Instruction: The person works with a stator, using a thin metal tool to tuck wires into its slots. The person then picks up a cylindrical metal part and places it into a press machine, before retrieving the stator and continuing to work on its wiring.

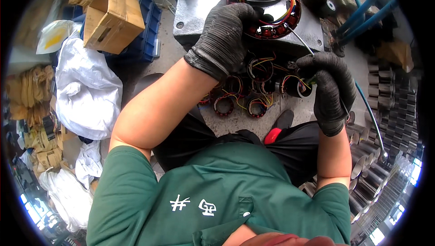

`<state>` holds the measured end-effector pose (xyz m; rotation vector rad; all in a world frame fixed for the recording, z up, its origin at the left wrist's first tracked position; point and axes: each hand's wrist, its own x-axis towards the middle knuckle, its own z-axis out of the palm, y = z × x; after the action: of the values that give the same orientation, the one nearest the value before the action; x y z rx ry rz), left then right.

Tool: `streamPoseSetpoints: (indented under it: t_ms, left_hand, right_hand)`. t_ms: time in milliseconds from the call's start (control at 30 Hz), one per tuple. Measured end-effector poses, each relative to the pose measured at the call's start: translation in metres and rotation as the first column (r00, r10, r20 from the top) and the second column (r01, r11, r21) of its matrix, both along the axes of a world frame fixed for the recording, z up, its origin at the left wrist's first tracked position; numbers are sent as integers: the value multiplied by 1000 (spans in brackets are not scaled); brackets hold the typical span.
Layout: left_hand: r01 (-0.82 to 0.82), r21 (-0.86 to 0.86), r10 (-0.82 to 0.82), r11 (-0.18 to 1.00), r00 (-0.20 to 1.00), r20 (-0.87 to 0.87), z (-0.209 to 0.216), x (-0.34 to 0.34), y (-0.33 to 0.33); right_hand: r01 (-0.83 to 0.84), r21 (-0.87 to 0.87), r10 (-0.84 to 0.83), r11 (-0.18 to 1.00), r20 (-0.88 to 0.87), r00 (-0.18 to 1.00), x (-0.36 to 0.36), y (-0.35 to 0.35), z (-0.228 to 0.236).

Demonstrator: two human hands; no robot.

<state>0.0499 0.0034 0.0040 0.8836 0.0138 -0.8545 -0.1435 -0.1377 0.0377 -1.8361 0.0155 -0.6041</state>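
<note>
My left hand [229, 33], in a black-grey knit glove, is closed on the near left rim of a ring-shaped motor stator [297, 13]. The stator has red windings and red, yellow and blue lead wires around its ring, and it is held over the metal machine bed. My right hand [333, 85], gloved alike, is closed around a thin metal rod [301, 40]. The rod's far tip meets the stator's near right rim; whether it touches a wire there I cannot tell. The fingers hide the rod's gripped end.
Several wired stators [257, 107] lie on the floor below the machine bed [192, 17]. At left are a cardboard box [113, 19], a blue crate [152, 28] and white sacks [86, 87]. Metal cylinders [369, 173] are stacked at right, near a blue hose [368, 105].
</note>
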Motion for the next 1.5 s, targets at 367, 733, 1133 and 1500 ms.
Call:
streamPoseSetpoints:
  t_ms: [367, 733, 1133, 1500]
  left_hand:
    - [-137, 11, 109, 990, 831, 545, 0, -2, -3]
    - [-146, 72, 73, 987, 791, 607, -3, -7, -7]
    - [-86, -46, 89, 995, 994, 63, -2, 0, -7]
    - [-112, -121, 139, 986, 958, 250, 0, -9, -7]
  right_hand:
    - [71, -396, -32, 916, 104, 994, 22, 3, -5]
    - [52, -506, -47, 861, 23, 999, 12, 8, 11]
    - [24, -342, -9, 939, 45, 999, 10, 9, -1]
    - [27, -394, -15, 919, 34, 999, 15, 13, -3]
